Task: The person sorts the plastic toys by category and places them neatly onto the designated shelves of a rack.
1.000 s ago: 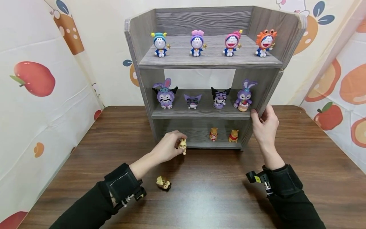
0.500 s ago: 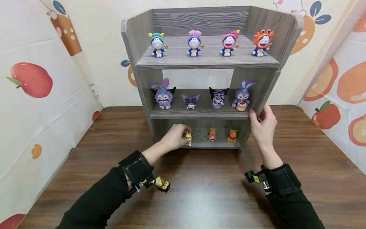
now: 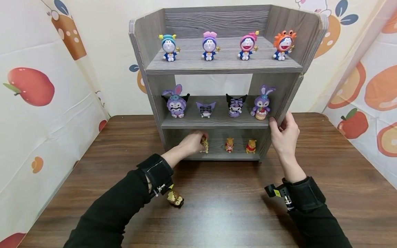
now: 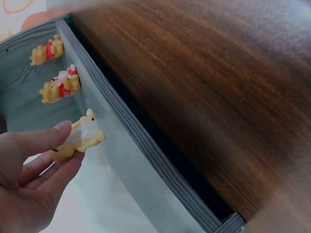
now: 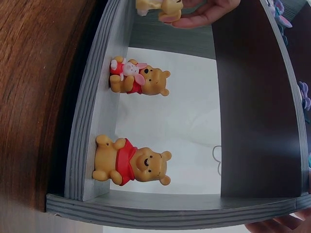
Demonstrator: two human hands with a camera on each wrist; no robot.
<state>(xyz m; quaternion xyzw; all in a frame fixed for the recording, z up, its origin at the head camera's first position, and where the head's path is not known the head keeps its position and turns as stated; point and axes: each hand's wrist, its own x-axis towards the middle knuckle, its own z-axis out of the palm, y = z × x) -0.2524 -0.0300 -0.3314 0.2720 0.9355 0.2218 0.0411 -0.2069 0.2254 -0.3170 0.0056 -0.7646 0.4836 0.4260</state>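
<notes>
My left hand (image 3: 193, 143) pinches a small yellow rabbit figurine (image 4: 85, 133) between thumb and fingertips, at the left part of the lowest shelf. In the left wrist view its feet point at the shelf board, close over it. My right hand (image 3: 285, 136) grips the right side panel of the grey wooden display shelf (image 3: 215, 125), thumb on the front edge. Two bear figurines stand on that lowest shelf: one with a pink piglet (image 5: 129, 73) and one in a red shirt (image 5: 129, 162). A brown and yellow figurine (image 3: 175, 199) lies on the table by my left wrist.
Several purple and black figurines, among them a purple bunny (image 3: 261, 103), stand on the middle shelf. Several blue-suited cat figurines in hats, one with a crab hat (image 3: 283, 44), line the top shelf. The brown wooden table (image 3: 223, 206) meets patterned wall cloths.
My left hand has carried the rabbit figurine from in front of the unit up and into the lowest shelf. My right hand keeps its grip on the side panel. The view shifted slightly.
</notes>
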